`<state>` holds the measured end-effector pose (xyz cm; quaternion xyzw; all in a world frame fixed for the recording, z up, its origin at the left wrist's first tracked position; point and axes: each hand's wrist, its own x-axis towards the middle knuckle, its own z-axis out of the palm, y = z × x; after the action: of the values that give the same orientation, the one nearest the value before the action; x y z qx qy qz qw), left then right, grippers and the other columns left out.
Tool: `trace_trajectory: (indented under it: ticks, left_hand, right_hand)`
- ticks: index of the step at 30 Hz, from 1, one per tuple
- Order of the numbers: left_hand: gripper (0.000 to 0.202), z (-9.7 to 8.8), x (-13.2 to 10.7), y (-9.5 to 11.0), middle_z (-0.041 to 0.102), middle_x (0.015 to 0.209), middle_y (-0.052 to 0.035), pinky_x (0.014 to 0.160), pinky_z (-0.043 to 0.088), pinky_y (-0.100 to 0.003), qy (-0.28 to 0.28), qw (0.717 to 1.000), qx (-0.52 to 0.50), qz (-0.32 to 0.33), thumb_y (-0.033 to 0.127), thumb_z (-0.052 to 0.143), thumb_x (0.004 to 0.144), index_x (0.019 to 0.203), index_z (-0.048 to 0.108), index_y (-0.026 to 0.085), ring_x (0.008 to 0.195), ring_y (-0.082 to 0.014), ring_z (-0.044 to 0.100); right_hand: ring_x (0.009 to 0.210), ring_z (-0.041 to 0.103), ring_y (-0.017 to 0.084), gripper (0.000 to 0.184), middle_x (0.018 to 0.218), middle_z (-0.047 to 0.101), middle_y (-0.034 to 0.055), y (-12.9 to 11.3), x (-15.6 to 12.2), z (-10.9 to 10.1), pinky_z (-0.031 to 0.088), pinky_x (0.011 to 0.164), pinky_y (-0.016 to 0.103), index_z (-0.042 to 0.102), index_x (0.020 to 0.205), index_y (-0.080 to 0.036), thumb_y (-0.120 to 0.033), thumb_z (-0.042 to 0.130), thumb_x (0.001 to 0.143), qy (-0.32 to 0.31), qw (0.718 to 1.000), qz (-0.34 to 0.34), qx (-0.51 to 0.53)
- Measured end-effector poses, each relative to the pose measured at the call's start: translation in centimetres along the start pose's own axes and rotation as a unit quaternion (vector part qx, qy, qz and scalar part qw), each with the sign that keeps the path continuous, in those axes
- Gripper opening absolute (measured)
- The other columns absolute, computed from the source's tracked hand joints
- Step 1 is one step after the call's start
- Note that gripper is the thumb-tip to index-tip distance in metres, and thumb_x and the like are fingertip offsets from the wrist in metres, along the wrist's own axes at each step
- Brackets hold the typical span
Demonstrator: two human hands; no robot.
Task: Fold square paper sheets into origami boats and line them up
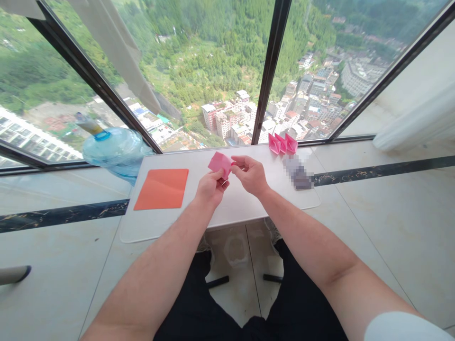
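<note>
Together, left hand [212, 187], right hand [250, 175] pinching folded pink paper [220, 164], water jug [117, 151] beside table [159, 226]

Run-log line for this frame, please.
left hand: pinching folded pink paper piece; right hand: pinching same piece; white table: orange paper sheet, three folded pink paper shapes
</note>
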<state>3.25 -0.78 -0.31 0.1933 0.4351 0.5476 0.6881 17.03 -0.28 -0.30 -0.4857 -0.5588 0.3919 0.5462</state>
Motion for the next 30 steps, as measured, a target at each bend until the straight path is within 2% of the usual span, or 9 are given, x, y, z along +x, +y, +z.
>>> trace_trajectory:
  ticks: [6,12,17,21,27,30]
  left_hand:
    - [0.013,0.0,0.0,0.3,0.06,0.07,-0.0008,0.061,0.046,-0.025,-0.026,0.999,-0.02,-0.01,0.014,0.073,0.07,0.079,0.064,0.015,0.06,-0.0091,0.051]
    - [0.019,0.3,-0.4,0.0,0.063,0.075,-0.0009,0.065,0.047,-0.027,-0.045,0.999,0.022,0.009,0.018,0.075,0.068,0.084,0.065,0.017,0.066,-0.0111,0.056]
    - [0.02,0.7,-0.7,-0.2,0.064,0.076,-0.0004,0.066,0.046,-0.026,-0.039,0.999,0.021,0.022,0.017,0.076,0.066,0.083,0.066,0.017,0.068,-0.0112,0.057]
    - [0.022,0.8,-0.8,-0.3,0.065,0.075,-0.0006,0.064,0.045,-0.025,-0.051,0.998,0.02,0.016,0.017,0.079,0.063,0.081,0.067,0.016,0.067,-0.0108,0.056]
    - [0.025,1.0,-0.9,-0.7,0.066,0.076,-0.0011,0.064,0.044,-0.025,-0.046,0.999,0.015,0.014,0.017,0.081,0.059,0.08,0.067,0.016,0.069,-0.0116,0.058]
    - [0.025,0.7,-0.8,-0.5,0.066,0.075,-0.0017,0.065,0.044,-0.026,-0.05,0.998,0.021,0.018,0.018,0.082,0.058,0.078,0.068,0.015,0.069,-0.0118,0.057]
  right_hand:
    - [0.067,0.068,0.017,0.026,0.074,0.072,0.0013,-0.3,0.2,-0.1,0.057,0.066,0.034,0.074,0.099,-0.02,-0.036,0.069,0.079,-0.019,0.998,0.017,0.057]
    - [0.082,0.07,0.018,0.032,0.09,0.075,0.0007,-0.1,-0.1,0.0,0.058,0.08,0.034,0.074,0.107,-0.022,-0.026,0.064,0.078,-0.013,1.0,-0.01,0.013]
    - [0.074,0.067,0.017,0.037,0.082,0.073,-0.0003,0.6,-0.2,0.2,0.057,0.077,0.033,0.074,0.112,-0.021,-0.024,0.057,0.08,0.044,0.999,-0.014,-0.016]
    - [0.067,0.063,0.014,0.048,0.077,0.071,-0.0028,0.6,-0.2,0.1,0.054,0.073,0.03,0.069,0.124,-0.021,-0.019,0.056,0.077,0.034,0.998,-0.028,-0.044]
    - [0.085,0.067,0.017,0.049,0.096,0.075,0.001,0.4,-0.3,-0.2,0.053,0.081,0.03,0.072,0.118,-0.021,-0.012,0.052,0.075,0.04,0.993,-0.083,-0.079]
    - [0.084,0.066,0.017,0.051,0.094,0.075,0.0011,0.4,0.0,-0.5,0.054,0.082,0.032,0.069,0.124,-0.021,-0.015,0.055,0.075,0.006,0.998,-0.058,-0.034]
